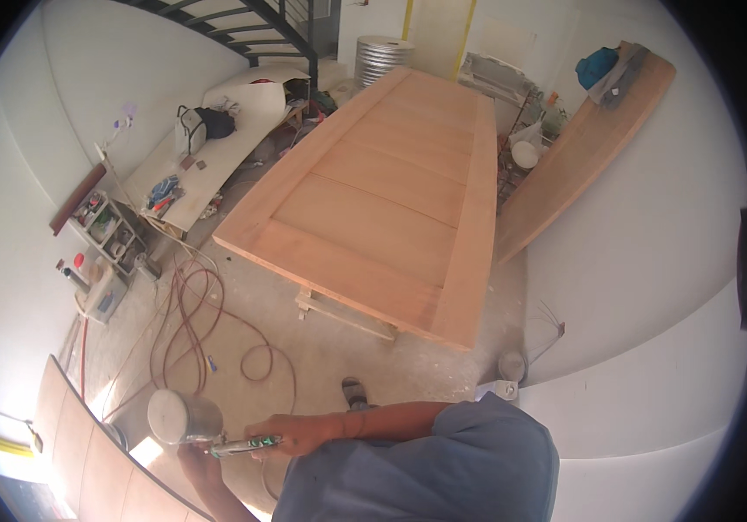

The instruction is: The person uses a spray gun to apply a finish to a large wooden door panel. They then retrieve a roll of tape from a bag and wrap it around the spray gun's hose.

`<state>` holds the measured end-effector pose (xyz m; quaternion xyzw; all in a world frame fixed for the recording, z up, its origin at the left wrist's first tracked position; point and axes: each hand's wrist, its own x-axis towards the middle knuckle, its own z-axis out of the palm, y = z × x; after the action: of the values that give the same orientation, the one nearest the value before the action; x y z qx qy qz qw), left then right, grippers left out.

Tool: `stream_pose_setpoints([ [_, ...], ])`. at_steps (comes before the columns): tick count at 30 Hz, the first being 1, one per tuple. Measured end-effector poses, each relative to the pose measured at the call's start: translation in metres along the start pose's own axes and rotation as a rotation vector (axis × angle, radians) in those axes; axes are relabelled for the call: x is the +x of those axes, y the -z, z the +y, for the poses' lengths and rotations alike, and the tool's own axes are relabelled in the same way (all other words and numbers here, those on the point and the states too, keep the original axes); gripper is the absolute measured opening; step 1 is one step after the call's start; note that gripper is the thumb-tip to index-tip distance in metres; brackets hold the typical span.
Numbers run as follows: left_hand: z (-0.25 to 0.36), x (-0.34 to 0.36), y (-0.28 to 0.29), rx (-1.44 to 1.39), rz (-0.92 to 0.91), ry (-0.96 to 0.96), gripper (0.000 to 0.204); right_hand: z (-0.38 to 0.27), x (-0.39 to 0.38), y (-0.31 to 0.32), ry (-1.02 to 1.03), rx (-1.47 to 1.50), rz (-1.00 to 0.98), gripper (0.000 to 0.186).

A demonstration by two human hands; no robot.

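Note:
At the lower left, my right hand is closed around the handle of a spray gun. A round metal cup with a pale lid sits at the gun's front end. My left hand is right below the cup, against it or very close; its fingers are mostly hidden. Beyond my hands, a large reddish-brown wooden panel door lies flat on a wooden trestle. Both of my hands are apart from the door.
A red hose lies in loops on the floor. Another wooden panel stands at the lower left. A long board leans by the right wall. Tool shelves and a cluttered low table stand left, below stairs.

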<state>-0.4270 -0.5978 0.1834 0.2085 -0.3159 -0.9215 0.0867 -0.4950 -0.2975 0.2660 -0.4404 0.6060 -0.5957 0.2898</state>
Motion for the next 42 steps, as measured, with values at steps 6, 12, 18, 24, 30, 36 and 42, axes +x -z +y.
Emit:
stream_pose_setpoints([
  [6,-0.008,-0.005,0.000,0.092,0.133,-0.038,0.031,0.001,0.003,-0.004,-0.043,0.011,0.059,0.027],
  [12,-0.022,-0.013,-0.042,-0.251,-0.267,0.255,0.049,-0.015,0.000,0.003,-0.160,-0.018,0.087,0.026],
  [18,-0.022,-0.020,-0.037,-0.572,-0.445,0.207,0.056,-0.012,-0.005,0.002,-0.231,-0.017,0.124,0.021],
  [24,-0.024,-0.019,-0.052,-0.516,-0.117,0.074,0.042,-0.007,-0.014,0.001,-0.268,-0.046,0.128,0.022],
  [30,-0.027,-0.027,-0.064,-0.388,-0.090,0.041,0.037,-0.005,-0.013,0.002,-0.243,-0.077,0.072,0.023],
  [36,-0.030,-0.027,-0.064,-0.258,0.004,0.095,0.037,-0.001,-0.013,0.002,-0.332,-0.063,0.113,0.025],
  [42,-0.043,-0.028,-0.052,0.058,0.044,0.023,0.032,0.003,-0.011,0.005,-0.365,-0.021,0.130,0.027],
])
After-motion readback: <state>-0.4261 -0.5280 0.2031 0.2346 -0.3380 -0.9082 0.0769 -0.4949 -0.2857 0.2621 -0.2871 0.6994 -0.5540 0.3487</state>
